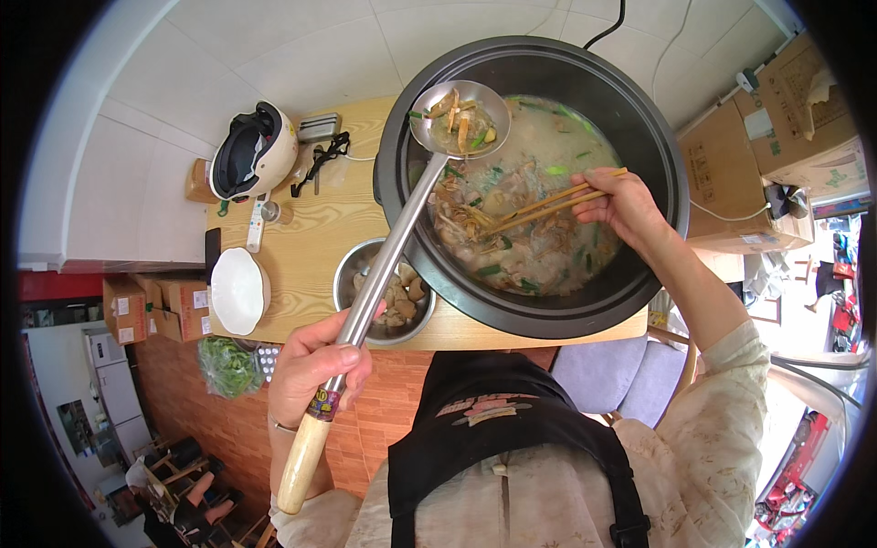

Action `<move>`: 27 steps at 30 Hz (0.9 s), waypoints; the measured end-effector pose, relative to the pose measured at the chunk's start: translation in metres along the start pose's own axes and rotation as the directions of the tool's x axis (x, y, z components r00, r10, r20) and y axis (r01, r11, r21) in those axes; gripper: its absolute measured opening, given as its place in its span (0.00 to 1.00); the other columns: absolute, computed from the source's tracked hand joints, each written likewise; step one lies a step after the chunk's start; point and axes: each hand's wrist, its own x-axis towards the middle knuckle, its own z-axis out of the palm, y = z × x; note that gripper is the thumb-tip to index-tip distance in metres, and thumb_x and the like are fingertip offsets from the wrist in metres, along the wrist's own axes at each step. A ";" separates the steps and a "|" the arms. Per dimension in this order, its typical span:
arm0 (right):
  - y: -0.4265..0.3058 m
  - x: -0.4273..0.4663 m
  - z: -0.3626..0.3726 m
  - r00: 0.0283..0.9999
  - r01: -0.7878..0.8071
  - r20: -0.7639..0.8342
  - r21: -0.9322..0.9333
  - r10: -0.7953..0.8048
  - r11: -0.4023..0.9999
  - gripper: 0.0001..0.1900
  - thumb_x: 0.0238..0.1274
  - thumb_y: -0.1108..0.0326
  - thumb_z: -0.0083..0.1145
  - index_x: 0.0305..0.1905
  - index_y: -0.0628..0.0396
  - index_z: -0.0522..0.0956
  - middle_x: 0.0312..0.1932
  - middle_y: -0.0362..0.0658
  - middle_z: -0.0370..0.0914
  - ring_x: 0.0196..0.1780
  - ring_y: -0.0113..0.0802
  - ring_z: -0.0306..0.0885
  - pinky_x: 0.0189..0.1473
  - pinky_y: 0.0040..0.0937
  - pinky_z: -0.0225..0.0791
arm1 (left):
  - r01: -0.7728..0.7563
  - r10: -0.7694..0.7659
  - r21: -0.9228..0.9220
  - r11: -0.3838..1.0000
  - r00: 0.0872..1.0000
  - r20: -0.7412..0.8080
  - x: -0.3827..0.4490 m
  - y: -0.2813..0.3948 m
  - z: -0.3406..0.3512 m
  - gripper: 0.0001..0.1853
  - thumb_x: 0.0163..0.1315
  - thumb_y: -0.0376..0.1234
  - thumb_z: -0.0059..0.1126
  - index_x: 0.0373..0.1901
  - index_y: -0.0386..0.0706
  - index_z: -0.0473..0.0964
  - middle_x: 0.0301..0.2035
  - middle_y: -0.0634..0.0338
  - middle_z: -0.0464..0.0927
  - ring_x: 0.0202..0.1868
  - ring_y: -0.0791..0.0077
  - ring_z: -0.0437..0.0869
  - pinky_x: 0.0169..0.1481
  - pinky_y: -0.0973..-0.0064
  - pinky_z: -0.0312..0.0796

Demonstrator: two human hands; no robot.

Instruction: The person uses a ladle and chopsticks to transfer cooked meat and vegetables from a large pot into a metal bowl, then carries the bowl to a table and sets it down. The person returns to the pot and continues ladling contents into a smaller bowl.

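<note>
My left hand (318, 363) grips the steel shaft of a long ladle (390, 264) with a wooden handle end. Its bowl (438, 140) is over the left side of a large black pot (548, 325) and carries broth, brownish strips and green onion pieces. Inside the pot is a cloudy soup (558, 140) with meat, brown strips and green onion. In my right hand (627, 205) is a pair of wooden chopsticks (548, 205), their tips among the solids at the pot's left. Below the ladle shaft, a steel bowl (342, 274) holds brown and pale chunks of food.
On the wooden table (308, 226) are a white dish (240, 291), a helmet (264, 151), a remote control (257, 222) and a small jar (272, 212). Cardboard boxes (712, 171) crowd the right. A grey chair (603, 377) stands below the pot. Another person (181, 507) sits lower left.
</note>
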 end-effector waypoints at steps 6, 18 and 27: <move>-0.006 -0.005 -0.006 1.000 -0.027 -0.003 0.086 0.027 0.996 0.16 0.75 0.64 0.49 0.47 0.69 0.79 0.33 0.50 0.83 0.30 0.36 0.85 0.33 0.27 0.82 | 0.000 0.000 0.014 1.000 1.000 -0.008 0.000 -0.001 0.000 0.29 0.64 0.29 0.55 0.67 0.29 0.67 0.21 0.58 0.75 0.17 0.81 0.72 0.20 0.84 0.64; -0.029 -0.029 -0.019 0.999 0.035 -0.010 0.251 -0.033 0.967 0.17 0.76 0.63 0.49 0.47 0.70 0.79 0.32 0.49 0.82 0.28 0.34 0.84 0.32 0.27 0.81 | 0.034 -0.031 0.072 0.997 0.999 -0.040 0.001 -0.003 0.003 0.26 0.65 0.29 0.54 0.66 0.31 0.68 0.22 0.60 0.75 0.17 0.82 0.73 0.19 0.84 0.63; -0.062 -0.052 -0.026 0.970 0.244 -0.102 0.360 -0.222 0.900 0.16 0.77 0.64 0.49 0.49 0.71 0.78 0.33 0.50 0.81 0.30 0.35 0.83 0.32 0.27 0.80 | 0.055 -0.052 0.104 0.993 0.998 -0.023 0.007 -0.011 0.004 0.25 0.65 0.28 0.56 0.64 0.32 0.70 0.22 0.60 0.77 0.18 0.80 0.75 0.21 0.84 0.65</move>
